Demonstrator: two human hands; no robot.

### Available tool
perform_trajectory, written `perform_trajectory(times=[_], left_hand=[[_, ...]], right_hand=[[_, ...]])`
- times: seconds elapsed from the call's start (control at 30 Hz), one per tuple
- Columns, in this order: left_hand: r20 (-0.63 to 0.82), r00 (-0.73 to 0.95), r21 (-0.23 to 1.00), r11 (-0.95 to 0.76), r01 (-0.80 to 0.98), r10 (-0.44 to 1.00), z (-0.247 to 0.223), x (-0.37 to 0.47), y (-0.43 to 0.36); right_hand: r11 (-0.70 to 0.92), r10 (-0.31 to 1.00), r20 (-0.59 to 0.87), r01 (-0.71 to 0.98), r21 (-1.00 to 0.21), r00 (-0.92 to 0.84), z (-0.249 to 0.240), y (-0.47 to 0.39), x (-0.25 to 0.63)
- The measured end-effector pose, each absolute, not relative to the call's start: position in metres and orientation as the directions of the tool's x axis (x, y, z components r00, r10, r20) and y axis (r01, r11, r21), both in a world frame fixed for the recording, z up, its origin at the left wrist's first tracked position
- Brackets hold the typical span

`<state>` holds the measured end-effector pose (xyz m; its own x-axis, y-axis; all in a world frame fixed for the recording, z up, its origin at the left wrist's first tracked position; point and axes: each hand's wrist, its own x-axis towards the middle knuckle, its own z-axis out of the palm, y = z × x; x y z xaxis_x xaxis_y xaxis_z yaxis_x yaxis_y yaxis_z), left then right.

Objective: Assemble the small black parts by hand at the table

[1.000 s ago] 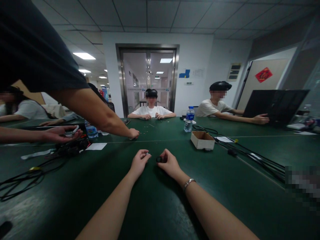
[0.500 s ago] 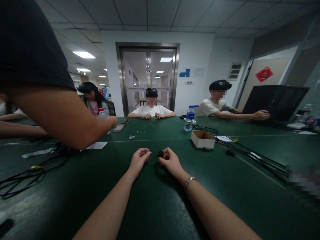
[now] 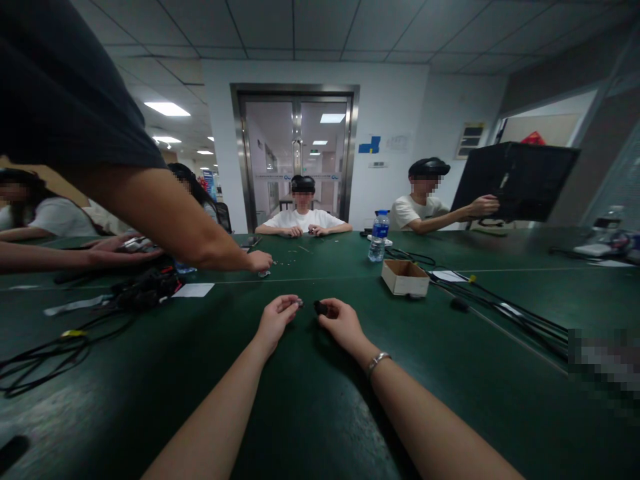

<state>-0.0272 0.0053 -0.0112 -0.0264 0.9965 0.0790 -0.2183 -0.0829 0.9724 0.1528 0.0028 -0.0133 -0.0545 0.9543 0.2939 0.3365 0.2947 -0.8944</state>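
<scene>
Held a grey bit and a black piece, near but apart.
Pinched the bit in the left hand, the piece in the right hand, with a box beyond and rightward of that grip.

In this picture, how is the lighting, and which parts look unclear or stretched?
Head view: dim overall, bright ceiling lamp at upper left; head view: pale sheen on the green table at lower left, shadow under the right hand; head view: a dark sleeve at upper left looks stretched; head view: the small piece in the left hand is too indistinct to identify.
</scene>
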Motion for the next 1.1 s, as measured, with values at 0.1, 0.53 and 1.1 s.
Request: perform_trajectory(times=[0.1, 0.53, 1.1], left_hand=[[0.071, -0.014, 0.976, -0.072, -0.206, 0.997, -0.008, -0.027, 0.003], [0.05, -0.028, 0.968, -0.055, -0.245, 0.998, -0.008, -0.024, 0.003], [0.154, -0.001, 0.976, -0.152, -0.154, 0.988, -0.01, -0.024, 0.002]], right_hand=[[0.335, 0.941, 0.333, 0.318, -0.887, -0.061, -0.016, 0.005, 0.154], [0.328, 0.943, 0.33, 0.324, -0.887, -0.052, -0.012, 0.001, 0.154], [0.333, 0.942, 0.322, 0.363, -0.87, -0.094, -0.003, -0.006, 0.151]])
